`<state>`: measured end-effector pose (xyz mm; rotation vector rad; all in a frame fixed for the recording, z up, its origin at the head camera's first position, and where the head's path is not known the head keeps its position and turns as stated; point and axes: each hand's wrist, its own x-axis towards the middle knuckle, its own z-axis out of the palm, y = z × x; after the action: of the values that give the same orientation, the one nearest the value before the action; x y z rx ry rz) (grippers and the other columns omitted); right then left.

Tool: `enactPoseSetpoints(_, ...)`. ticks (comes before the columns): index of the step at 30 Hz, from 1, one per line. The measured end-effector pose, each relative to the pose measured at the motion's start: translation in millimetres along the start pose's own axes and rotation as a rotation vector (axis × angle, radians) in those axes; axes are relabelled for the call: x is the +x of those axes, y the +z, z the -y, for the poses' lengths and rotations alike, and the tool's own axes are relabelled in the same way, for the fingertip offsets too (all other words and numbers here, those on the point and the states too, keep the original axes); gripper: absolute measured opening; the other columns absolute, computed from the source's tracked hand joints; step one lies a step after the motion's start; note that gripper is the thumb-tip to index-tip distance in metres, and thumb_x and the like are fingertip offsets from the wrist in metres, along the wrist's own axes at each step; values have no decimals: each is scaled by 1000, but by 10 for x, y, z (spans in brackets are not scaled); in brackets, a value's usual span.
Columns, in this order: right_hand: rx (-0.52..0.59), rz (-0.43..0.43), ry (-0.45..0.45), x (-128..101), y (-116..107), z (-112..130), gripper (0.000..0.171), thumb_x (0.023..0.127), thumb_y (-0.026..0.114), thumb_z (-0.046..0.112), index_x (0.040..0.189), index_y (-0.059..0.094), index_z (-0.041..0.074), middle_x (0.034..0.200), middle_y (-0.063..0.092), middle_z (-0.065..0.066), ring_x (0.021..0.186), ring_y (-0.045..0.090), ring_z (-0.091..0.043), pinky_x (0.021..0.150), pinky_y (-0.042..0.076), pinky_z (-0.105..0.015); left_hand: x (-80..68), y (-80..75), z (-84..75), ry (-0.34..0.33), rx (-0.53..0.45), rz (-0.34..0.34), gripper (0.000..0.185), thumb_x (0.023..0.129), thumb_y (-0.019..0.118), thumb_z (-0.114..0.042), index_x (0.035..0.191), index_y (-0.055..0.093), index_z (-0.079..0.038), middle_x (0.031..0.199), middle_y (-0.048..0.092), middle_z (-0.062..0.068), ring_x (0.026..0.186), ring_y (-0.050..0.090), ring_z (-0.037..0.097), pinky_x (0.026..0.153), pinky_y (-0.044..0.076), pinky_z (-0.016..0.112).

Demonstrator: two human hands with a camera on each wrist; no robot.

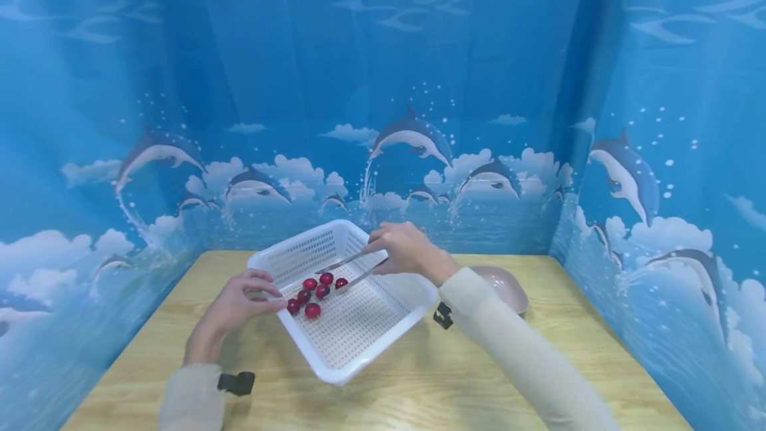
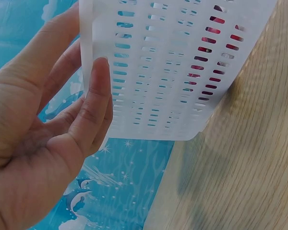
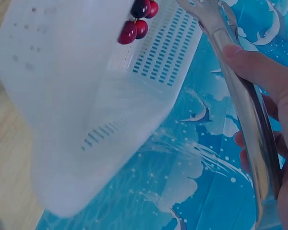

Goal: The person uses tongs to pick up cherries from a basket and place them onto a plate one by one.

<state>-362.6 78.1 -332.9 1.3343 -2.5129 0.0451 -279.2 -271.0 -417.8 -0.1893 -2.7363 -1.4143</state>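
My left hand point(image 1: 239, 298) pinches the left rim of a white perforated plastic basket point(image 1: 383, 344). In the left wrist view, the fingers and thumb of that hand point(image 2: 53, 129) lie on both sides of the basket's wall point(image 2: 153, 62). Several dark red cherries point(image 1: 312, 310) lie grouped inside, toward the left side. My right hand point(image 1: 401, 248) grips metal tongs point(image 1: 344, 263) over the basket. Their arms are spread, with one tip close to the rightmost cherry point(image 1: 341, 283); whether it touches cannot be told. The right wrist view shows the tongs' handle point(image 3: 245, 105) under the thumb.
A pink bowl point(image 1: 509, 288) stands on the wooden table point(image 1: 479, 378) at the right, partly hidden behind the right sleeve point(image 1: 509, 338). Blue dolphin-print curtains point(image 1: 467, 85) enclose the table at the back and sides.
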Motion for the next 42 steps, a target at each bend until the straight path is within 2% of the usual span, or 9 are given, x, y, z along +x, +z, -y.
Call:
enactPoseSetpoints(2,-2,16,5,22,11,30,41,83,86,41,122,76,31,121,77,5,113,70,-16,91,62,-34,-4,-4,-3,7,1,0,34,81,88,-28,102,78,-3,139,54,22,130,52,43,106,53,57)
enactPoseSetpoints(4,-12,34,2,43,27,54,41,84,85,42,122,76,31,121,76,6,113,70,-16,91,61,-32,-6,-7,-7,6,5,-5,34,81,88,-27,102,78,-2,139,55,23,130,52,43,106,54,57)
enactPoseSetpoints(9,-20,62,3,72,66,101,40,84,84,43,121,77,29,118,77,7,101,66,-11,75,54,-21,-9,-19,-18,-1,8,-17,35,80,89,-27,103,78,-2,139,54,22,128,55,44,102,57,53)
enactPoseSetpoints(12,-18,70,11,71,88,122,40,83,85,42,120,77,29,117,77,7,97,64,-9,72,49,-18,-12,-16,-14,10,3,-10,35,81,88,-26,103,78,-1,139,54,23,127,55,44,101,58,53)
enactPoseSetpoints(18,-36,80,18,108,139,133,40,83,86,42,120,77,30,116,77,7,97,65,-10,74,52,-19,-27,0,-32,-30,7,-1,38,80,89,-31,104,78,-4,141,54,21,133,50,44,108,49,62)
enactPoseSetpoints(23,-52,117,26,181,126,177,39,83,85,41,119,77,30,117,77,6,100,68,-11,79,57,-22,-22,-6,-30,-23,19,-2,38,80,89,-32,103,78,-4,141,55,21,134,47,45,111,44,66)
enactPoseSetpoints(28,-78,156,1,272,140,225,37,83,85,42,117,78,31,119,77,6,107,70,-12,88,60,-27,-21,1,-20,-21,9,-4,37,79,89,-30,103,79,-4,140,55,21,133,49,43,111,46,64)
enactPoseSetpoints(36,-143,213,-26,399,225,318,33,84,84,43,115,78,34,112,77,12,102,70,-7,85,60,-24,-18,2,-15,-5,4,-2,36,79,90,-29,102,79,-3,140,55,23,133,47,44,112,42,67)
enactPoseSetpoints(42,-150,233,-17,498,242,427,31,84,85,43,112,79,34,112,78,13,103,71,-5,91,60,-24,-18,1,-9,5,7,-5,35,80,89,-27,102,78,-2,140,54,23,130,51,44,108,49,61)
